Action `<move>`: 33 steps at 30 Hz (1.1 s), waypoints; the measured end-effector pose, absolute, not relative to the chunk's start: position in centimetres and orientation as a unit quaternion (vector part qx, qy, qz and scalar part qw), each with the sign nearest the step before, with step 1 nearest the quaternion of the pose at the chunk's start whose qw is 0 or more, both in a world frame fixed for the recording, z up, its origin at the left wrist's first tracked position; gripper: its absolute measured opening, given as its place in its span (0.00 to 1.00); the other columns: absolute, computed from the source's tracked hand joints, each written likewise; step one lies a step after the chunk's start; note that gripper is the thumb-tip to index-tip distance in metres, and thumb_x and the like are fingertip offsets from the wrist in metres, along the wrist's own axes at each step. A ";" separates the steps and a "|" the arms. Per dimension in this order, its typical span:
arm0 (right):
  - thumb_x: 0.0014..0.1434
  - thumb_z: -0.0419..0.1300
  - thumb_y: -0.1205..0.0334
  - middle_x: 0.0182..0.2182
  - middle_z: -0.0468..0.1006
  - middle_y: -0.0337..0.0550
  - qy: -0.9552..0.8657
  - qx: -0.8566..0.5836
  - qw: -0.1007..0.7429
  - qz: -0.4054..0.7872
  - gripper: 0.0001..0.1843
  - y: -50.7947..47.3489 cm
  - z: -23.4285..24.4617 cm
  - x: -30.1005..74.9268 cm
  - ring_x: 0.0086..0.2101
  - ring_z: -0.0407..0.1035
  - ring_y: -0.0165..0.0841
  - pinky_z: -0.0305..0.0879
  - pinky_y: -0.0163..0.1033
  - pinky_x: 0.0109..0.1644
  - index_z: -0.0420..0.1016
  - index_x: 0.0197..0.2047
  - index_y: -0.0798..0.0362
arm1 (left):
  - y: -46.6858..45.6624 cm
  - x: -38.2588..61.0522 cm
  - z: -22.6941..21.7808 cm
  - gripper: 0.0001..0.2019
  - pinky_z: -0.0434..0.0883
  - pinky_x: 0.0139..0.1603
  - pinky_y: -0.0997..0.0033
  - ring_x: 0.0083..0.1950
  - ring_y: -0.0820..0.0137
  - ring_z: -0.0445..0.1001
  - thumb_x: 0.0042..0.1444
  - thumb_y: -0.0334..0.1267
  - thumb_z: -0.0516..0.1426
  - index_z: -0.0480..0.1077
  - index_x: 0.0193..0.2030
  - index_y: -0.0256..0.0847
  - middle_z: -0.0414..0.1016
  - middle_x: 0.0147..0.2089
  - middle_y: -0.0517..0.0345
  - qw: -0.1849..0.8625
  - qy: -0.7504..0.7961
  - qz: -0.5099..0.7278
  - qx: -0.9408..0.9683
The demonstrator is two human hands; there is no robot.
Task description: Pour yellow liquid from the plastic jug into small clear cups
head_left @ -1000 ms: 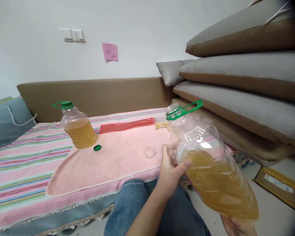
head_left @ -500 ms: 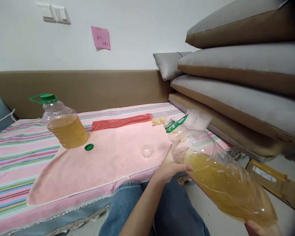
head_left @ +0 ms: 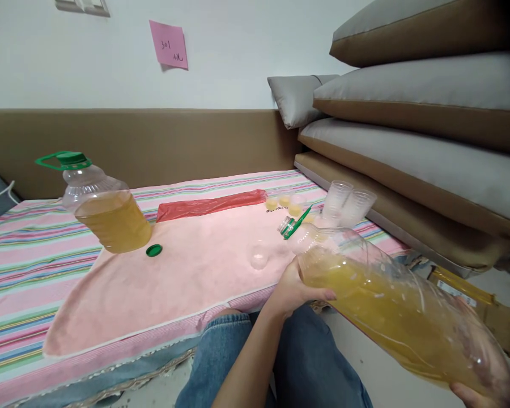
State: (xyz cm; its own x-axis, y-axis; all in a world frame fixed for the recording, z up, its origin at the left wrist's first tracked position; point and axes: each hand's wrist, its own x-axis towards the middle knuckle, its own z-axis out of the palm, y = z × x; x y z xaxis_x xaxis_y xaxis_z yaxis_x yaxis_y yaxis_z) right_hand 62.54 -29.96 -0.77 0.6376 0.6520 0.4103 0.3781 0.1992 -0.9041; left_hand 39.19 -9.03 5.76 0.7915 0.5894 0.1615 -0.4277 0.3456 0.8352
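Note:
My left hand [head_left: 292, 289] is closed under the neck end of a large clear plastic bottle [head_left: 378, 294] holding yellow liquid. My right hand [head_left: 470, 394] grips its base at the lower right, partly seen through the plastic. The bottle lies tilted near level, its uncapped mouth pointing left and a green carry handle [head_left: 300, 222] round the neck. The mouth is above the pink cloth, beyond a small clear cup [head_left: 259, 258]. Several small cups with yellow liquid [head_left: 284, 200] stand behind the mouth. A green cap [head_left: 153, 250] lies on the cloth.
A second bottle [head_left: 114, 224] of yellow liquid, capped, stands at left. A red plastic bag [head_left: 210, 207] lies along the pink cloth [head_left: 187, 283]. Stacked clear cups [head_left: 338, 198] stand at right, before piled grey and brown cushions [head_left: 408, 147]. A cardboard box [head_left: 497, 323] sits on the floor.
The base of the bottle has risen to the right, so the bottle lies nearer level and liquid reaches closer to its neck. My view has tipped slightly downward.

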 end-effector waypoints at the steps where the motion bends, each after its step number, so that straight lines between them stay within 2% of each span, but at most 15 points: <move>1: 0.28 0.80 0.56 0.63 0.61 0.41 -0.416 -0.629 0.648 0.109 0.52 -30.0 -0.8 62.9 0.67 0.39 0.48 0.38 0.50 0.70 0.71 0.59 0.32 | -9.0 39.0 5.8 0.40 0.69 0.57 0.57 0.56 0.54 0.73 0.29 0.39 0.75 0.71 0.54 0.39 0.77 0.52 0.47 0.818 0.089 0.313 0.475; 5: 0.23 0.81 0.55 0.59 0.66 0.45 -0.406 -0.637 0.649 0.096 0.53 -29.9 -0.3 62.6 0.67 0.40 0.50 0.47 0.56 0.66 0.73 0.57 0.34 | -9.0 38.3 5.6 0.37 0.69 0.55 0.60 0.55 0.57 0.74 0.32 0.34 0.74 0.71 0.53 0.41 0.77 0.53 0.49 0.825 0.094 0.307 0.464; 10: 0.25 0.81 0.55 0.64 0.58 0.38 -0.395 -0.620 0.669 0.113 0.51 -29.6 1.2 60.8 0.64 0.48 0.54 0.42 0.55 0.69 0.74 0.57 0.34 | -9.2 37.9 5.4 0.37 0.70 0.54 0.61 0.54 0.57 0.74 0.34 0.33 0.73 0.70 0.55 0.41 0.77 0.51 0.49 0.831 0.090 0.295 0.462; 12: 0.24 0.81 0.58 0.63 0.60 0.39 -0.397 -0.626 0.662 0.116 0.50 -29.6 1.5 61.0 0.64 0.48 0.55 0.44 0.56 0.68 0.75 0.55 0.35 | -9.3 37.9 5.3 0.39 0.70 0.54 0.60 0.56 0.56 0.74 0.32 0.33 0.74 0.69 0.56 0.41 0.76 0.52 0.49 0.833 0.089 0.309 0.450; 15: 0.18 0.81 0.63 0.58 0.66 0.44 -0.420 -0.623 0.651 0.104 0.53 -29.7 1.6 61.5 0.65 0.43 0.55 0.45 0.56 0.68 0.76 0.54 0.38 | -9.4 38.0 5.1 0.44 0.69 0.55 0.59 0.58 0.55 0.72 0.28 0.33 0.75 0.66 0.57 0.42 0.75 0.55 0.48 0.838 0.090 0.332 0.423; 17: 0.18 0.81 0.63 0.58 0.66 0.44 -0.415 -0.620 0.656 0.113 0.56 -29.8 1.5 61.6 0.65 0.45 0.56 0.46 0.57 0.67 0.75 0.57 0.38 | -9.4 38.0 4.9 0.45 0.69 0.55 0.60 0.58 0.56 0.72 0.28 0.33 0.75 0.66 0.58 0.42 0.75 0.55 0.48 0.842 0.087 0.337 0.412; 20: 0.22 0.81 0.61 0.62 0.61 0.43 -0.384 -0.632 0.656 0.152 0.62 -29.9 1.3 61.3 0.61 0.53 0.56 0.51 0.58 0.65 0.67 0.64 0.36 | -9.3 38.1 4.4 0.40 0.69 0.53 0.64 0.56 0.58 0.73 0.30 0.34 0.74 0.69 0.55 0.42 0.76 0.52 0.49 0.842 0.070 0.341 0.411; 23: 0.21 0.81 0.59 0.63 0.60 0.43 -0.363 -0.639 0.656 0.175 0.67 -30.0 0.9 61.1 0.61 0.54 0.56 0.53 0.58 0.63 0.62 0.67 0.36 | -9.2 38.3 3.8 0.39 0.70 0.51 0.66 0.53 0.60 0.75 0.30 0.35 0.74 0.70 0.54 0.42 0.77 0.50 0.50 0.844 0.079 0.340 0.407; 29: 0.30 0.80 0.58 0.62 0.62 0.44 -0.371 -0.652 0.639 0.172 0.62 -30.1 1.3 61.0 0.59 0.57 0.55 0.62 0.59 0.56 0.60 0.68 0.36 | -9.1 38.5 2.9 0.41 0.71 0.41 0.69 0.47 0.60 0.77 0.27 0.38 0.75 0.70 0.54 0.41 0.78 0.47 0.50 0.849 0.133 0.321 0.398; 33: 0.27 0.81 0.58 0.60 0.64 0.45 -0.355 -0.660 0.637 0.178 0.64 -30.0 1.8 60.7 0.57 0.59 0.57 0.62 0.61 0.56 0.61 0.68 0.35 | -9.1 38.5 2.7 0.43 0.68 0.33 0.74 0.43 0.62 0.77 0.25 0.39 0.75 0.69 0.54 0.41 0.78 0.46 0.49 0.850 0.157 0.312 0.395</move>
State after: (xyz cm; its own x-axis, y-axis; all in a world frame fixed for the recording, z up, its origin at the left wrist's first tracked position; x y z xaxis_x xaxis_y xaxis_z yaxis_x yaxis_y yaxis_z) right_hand 60.72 -30.00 1.80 0.6841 0.6965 0.2167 0.2418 0.0638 -0.9682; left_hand 38.50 -9.05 2.73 0.7562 0.6541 -0.0197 -0.4064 0.4931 0.7692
